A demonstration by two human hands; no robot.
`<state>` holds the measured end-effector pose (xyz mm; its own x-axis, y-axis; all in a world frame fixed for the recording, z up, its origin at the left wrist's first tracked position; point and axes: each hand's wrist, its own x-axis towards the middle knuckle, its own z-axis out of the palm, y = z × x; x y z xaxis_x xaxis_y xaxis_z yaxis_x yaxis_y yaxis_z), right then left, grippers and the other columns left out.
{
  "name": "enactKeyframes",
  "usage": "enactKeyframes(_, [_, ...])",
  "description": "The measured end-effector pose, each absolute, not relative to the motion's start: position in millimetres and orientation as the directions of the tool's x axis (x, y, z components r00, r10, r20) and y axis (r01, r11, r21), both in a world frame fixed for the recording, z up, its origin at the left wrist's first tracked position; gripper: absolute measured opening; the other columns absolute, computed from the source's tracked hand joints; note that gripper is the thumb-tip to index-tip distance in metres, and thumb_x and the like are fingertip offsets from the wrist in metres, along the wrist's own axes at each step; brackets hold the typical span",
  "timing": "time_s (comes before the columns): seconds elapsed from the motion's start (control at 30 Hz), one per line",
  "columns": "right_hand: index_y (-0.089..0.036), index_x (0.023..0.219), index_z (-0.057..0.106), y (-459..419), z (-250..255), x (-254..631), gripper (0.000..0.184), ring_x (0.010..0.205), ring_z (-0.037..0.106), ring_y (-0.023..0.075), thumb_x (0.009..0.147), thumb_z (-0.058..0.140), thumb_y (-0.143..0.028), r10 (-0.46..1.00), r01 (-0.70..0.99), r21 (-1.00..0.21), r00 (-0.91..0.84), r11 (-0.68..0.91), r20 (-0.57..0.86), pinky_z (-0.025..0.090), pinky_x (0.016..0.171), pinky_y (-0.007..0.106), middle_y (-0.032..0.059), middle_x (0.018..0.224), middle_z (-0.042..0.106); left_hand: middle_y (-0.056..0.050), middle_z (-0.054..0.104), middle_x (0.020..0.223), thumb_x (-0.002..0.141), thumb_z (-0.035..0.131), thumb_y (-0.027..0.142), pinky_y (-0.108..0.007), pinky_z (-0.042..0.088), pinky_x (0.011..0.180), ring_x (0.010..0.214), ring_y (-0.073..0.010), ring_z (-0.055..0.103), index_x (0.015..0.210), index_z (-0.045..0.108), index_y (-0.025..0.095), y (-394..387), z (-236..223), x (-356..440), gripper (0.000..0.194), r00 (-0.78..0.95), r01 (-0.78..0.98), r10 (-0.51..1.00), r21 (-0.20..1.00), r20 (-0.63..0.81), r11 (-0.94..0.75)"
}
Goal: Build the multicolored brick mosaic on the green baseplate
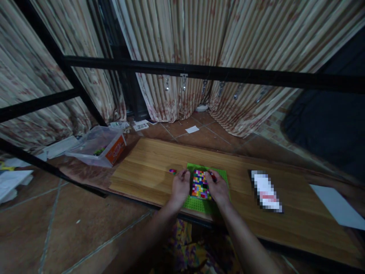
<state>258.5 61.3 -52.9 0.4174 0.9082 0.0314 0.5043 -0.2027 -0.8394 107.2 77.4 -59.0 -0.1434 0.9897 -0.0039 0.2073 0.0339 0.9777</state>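
A green studded baseplate lies on the wooden board, partly under my hands. On it sits a rectangular block of multicoloured toy bricks. At the block's left edge is my left hand, its fingers curled and pressed together; whatever they hold is hidden. My right hand rests over the block's upper right corner with thumb and fingers closed around something small, dark and reddish, too unclear to name. A few loose bricks lie on the board left of the baseplate.
A clear plastic box with an orange label holds some green pieces at the left. On the wooden board, a pixelated flat object lies to the right. Beyond it is a white sheet. A black metal bar crosses above.
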Motion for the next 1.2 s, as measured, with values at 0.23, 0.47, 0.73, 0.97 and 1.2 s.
enactKeyframes(0.23, [-0.015, 0.122, 0.06, 48.7, -74.0, 271.5, 0.061, 0.098, 0.063, 0.0253, 0.078, 0.054, -0.058, 0.834, 0.263, -0.96, 0.548, -0.097, 0.065, 0.047, 0.089, 0.042, 0.0121, 0.11, 0.068, -0.008, 0.065, 0.098, 0.074, 0.053, 0.005, -0.038, 0.045, 0.095, 0.096, -0.0214, 0.059, 0.094, 0.068, 0.019, 83.9, -54.6, 47.9, 0.029, -0.132, 0.533, 0.966, 0.837, 0.224, -0.122])
enactKeyframes(0.47, [-0.017, 0.112, 0.065, 35.6, -84.9, 275.3, 0.049, 0.103, 0.062, 0.0242, 0.081, 0.055, -0.053, 0.822, 0.259, -0.966, 0.556, -0.026, 0.127, 0.045, 0.093, 0.042, 0.0108, 0.112, 0.068, -0.004, 0.064, 0.098, 0.075, 0.053, 0.006, -0.035, 0.043, 0.097, 0.1, -0.0204, 0.054, 0.084, 0.07, 0.024, 91.6, -63.8, 45.7, 0.026, 0.042, 0.681, 0.948, 0.685, 0.316, -0.259])
enactKeyframes(0.73, [-0.017, 0.106, 0.067, 33.2, -83.8, 273.0, 0.042, 0.098, 0.062, 0.0226, 0.082, 0.055, -0.05, 0.823, 0.229, -0.973, 0.554, -0.005, 0.126, 0.047, 0.09, 0.04, 0.0098, 0.106, 0.069, -0.006, 0.064, 0.094, 0.078, 0.051, 0.008, -0.034, 0.048, 0.091, 0.093, -0.0201, 0.057, 0.082, 0.069, 0.021, 91.9, -64.3, 43.7, 0.023, 0.082, 0.733, 0.938, 0.617, 0.338, -0.286])
enactKeyframes(0.97, [-0.017, 0.1, 0.069, 32.4, -82.3, 272.0, 0.039, 0.095, 0.063, 0.0229, 0.082, 0.056, -0.049, 0.816, 0.244, -0.97, 0.558, 0.014, 0.152, 0.048, 0.088, 0.04, 0.0094, 0.102, 0.07, -0.006, 0.064, 0.098, 0.077, 0.049, 0.007, -0.032, 0.05, 0.089, 0.092, -0.0199, 0.061, 0.084, 0.068, 0.022, 90.3, -60.4, 38.1, 0.025, 0.105, 0.72, 0.94, 0.627, 0.326, -0.298])
enactKeyframes(1.2, [-0.016, 0.099, 0.07, 33.5, -82.4, 269.6, 0.037, 0.093, 0.064, 0.0229, 0.082, 0.057, -0.047, 0.805, 0.198, -0.979, 0.574, 0.045, 0.153, 0.048, 0.087, 0.04, 0.0099, 0.1, 0.071, -0.008, 0.065, 0.097, 0.079, 0.047, 0.008, -0.032, 0.05, 0.087, 0.092, -0.0201, 0.063, 0.081, 0.067, 0.02, 87.0, -54.8, 40.7, 0.023, 0.089, 0.669, 0.939, 0.678, 0.333, -0.304])
